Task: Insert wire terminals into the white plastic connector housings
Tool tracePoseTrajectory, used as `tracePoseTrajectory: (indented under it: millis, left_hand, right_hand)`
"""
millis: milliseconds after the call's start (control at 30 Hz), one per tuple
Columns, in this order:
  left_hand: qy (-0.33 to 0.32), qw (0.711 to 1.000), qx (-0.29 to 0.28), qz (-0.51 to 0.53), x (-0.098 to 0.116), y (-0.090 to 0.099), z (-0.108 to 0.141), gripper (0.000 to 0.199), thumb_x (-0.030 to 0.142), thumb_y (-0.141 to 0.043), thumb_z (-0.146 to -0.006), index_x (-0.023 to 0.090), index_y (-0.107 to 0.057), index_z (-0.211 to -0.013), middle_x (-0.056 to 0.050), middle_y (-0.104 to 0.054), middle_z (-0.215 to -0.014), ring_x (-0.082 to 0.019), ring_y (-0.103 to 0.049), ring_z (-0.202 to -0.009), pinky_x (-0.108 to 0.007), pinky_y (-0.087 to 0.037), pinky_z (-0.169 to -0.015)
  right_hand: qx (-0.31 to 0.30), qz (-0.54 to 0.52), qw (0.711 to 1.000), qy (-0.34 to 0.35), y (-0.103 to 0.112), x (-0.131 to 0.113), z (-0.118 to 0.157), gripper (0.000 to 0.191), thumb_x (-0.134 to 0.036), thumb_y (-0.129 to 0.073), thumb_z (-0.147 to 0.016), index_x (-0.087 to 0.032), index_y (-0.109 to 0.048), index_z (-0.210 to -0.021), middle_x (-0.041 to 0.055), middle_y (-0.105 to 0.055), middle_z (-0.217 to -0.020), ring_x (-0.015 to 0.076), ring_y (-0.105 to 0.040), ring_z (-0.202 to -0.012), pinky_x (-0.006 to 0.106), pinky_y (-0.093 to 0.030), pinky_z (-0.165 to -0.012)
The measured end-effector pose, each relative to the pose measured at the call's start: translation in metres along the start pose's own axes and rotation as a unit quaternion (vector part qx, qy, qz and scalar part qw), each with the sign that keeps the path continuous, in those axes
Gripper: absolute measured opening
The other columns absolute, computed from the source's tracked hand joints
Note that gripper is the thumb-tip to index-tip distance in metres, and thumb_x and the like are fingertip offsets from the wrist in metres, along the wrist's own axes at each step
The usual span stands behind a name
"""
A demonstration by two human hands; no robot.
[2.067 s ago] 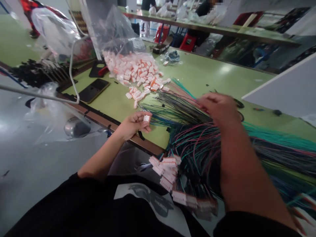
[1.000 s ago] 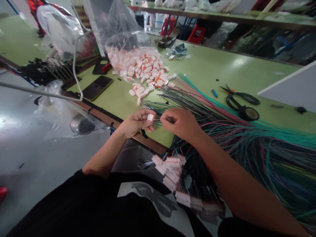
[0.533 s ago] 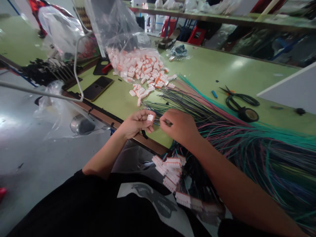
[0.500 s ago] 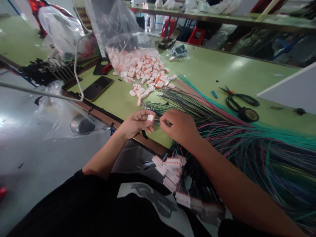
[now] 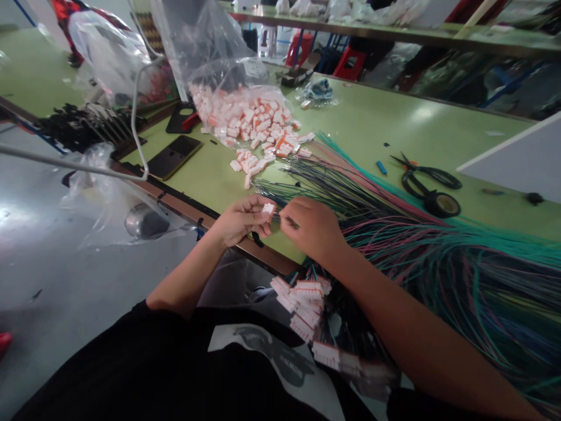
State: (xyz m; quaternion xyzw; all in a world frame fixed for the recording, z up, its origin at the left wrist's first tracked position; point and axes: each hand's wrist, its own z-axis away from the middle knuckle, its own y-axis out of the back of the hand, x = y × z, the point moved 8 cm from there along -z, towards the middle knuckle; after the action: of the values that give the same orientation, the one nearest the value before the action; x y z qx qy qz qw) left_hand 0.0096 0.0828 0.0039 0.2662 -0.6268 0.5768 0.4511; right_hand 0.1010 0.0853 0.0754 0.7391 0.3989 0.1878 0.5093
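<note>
Between the thumb and fingers of my left hand (image 5: 243, 221) is a small white and orange connector housing (image 5: 268, 209). My right hand (image 5: 313, 228) is closed in a pinch just to its right, close to the housing; what the fingertips hold is too small to make out, though wires run nearby. Beyond both hands lie long bundled wires (image 5: 350, 181) in green, pink and black, their tips pointing left. Several wired white connectors (image 5: 307, 292) hang in a cluster below my right forearm, near my lap.
Loose connector housings (image 5: 263, 120) spill from a clear plastic bag (image 5: 214, 41) at the back. A phone (image 5: 175, 156) lies left on the green table (image 5: 372, 117). Scissors (image 5: 432, 175) and a tape roll (image 5: 442, 204) lie right. A white cable (image 5: 137, 117) crosses the left side.
My right hand has shifted slightly left, nearer to the connector housing. My left hand stays almost still, holding the housing.
</note>
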Motion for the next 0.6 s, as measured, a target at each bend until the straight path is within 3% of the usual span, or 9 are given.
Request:
tracePoseTrajectory:
  millis: [233, 400, 467, 533, 600]
  left_hand:
    - [0.03, 0.999, -0.006, -0.03, -0.005, -0.001, 0.001, 0.029, 0.021, -0.077, -0.064, 0.012, -0.061, -0.087, 0.003, -0.062, -0.054, -0.009, -0.06, -0.045, -0.016, -0.046, -0.043]
    - [0.013, 0.999, -0.008, -0.043, -0.004, -0.002, 0.001, 0.032, 0.022, -0.08, -0.062, 0.012, -0.061, -0.086, 0.003, -0.063, -0.054, -0.009, -0.061, -0.045, -0.015, -0.048, -0.043]
    - [0.009, 0.999, -0.014, -0.045, -0.003, -0.002, 0.002, 0.033, 0.022, -0.08, -0.062, 0.012, -0.062, -0.088, 0.003, -0.064, -0.054, -0.009, -0.061, -0.045, -0.015, -0.049, -0.044]
    - [0.006, 0.999, -0.025, -0.038, -0.002, -0.004, 0.004, 0.035, 0.024, -0.081, -0.062, 0.012, -0.063, -0.089, 0.003, -0.064, -0.054, -0.009, -0.062, -0.045, -0.015, -0.05, -0.045]
    - [0.001, 0.999, -0.039, -0.03, -0.001, -0.005, 0.006, 0.035, 0.025, -0.081, -0.062, 0.013, -0.063, -0.089, 0.003, -0.064, -0.054, -0.009, -0.062, -0.045, -0.015, -0.051, -0.045]
  right_hand:
    - [-0.02, 0.021, 0.999, 0.013, -0.008, -0.007, 0.004, 0.022, -0.009, -0.044, -0.078, -0.016, -0.06, -0.065, 0.0045, -0.056, -0.064, 0.0141, -0.047, -0.062, 0.027, -0.03, -0.058]
    - [-0.078, 0.001, 0.996, -0.048, -0.012, -0.005, 0.002, 0.022, -0.012, -0.048, -0.081, -0.014, -0.066, -0.069, 0.0073, -0.064, -0.069, 0.0147, -0.052, -0.063, 0.027, -0.032, -0.059]
    - [-0.116, -0.088, 0.987, -0.072, -0.008, 0.01, -0.001, 0.02, -0.017, -0.051, -0.081, -0.016, -0.069, -0.072, 0.0047, -0.067, -0.071, 0.0136, -0.055, -0.065, 0.025, -0.035, -0.06]
    - [-0.133, -0.179, 0.97, -0.1, 0.002, 0.04, -0.002, 0.02, -0.027, -0.053, -0.082, -0.019, -0.071, -0.079, 0.0015, -0.069, -0.075, 0.0128, -0.058, -0.068, 0.024, -0.038, -0.063]
    - [-0.057, -0.146, 0.969, -0.19, 0.027, 0.094, 0.003, 0.025, -0.031, -0.05, -0.083, -0.019, -0.072, -0.086, 0.0028, -0.071, -0.082, 0.0145, -0.059, -0.072, 0.026, -0.04, -0.065]
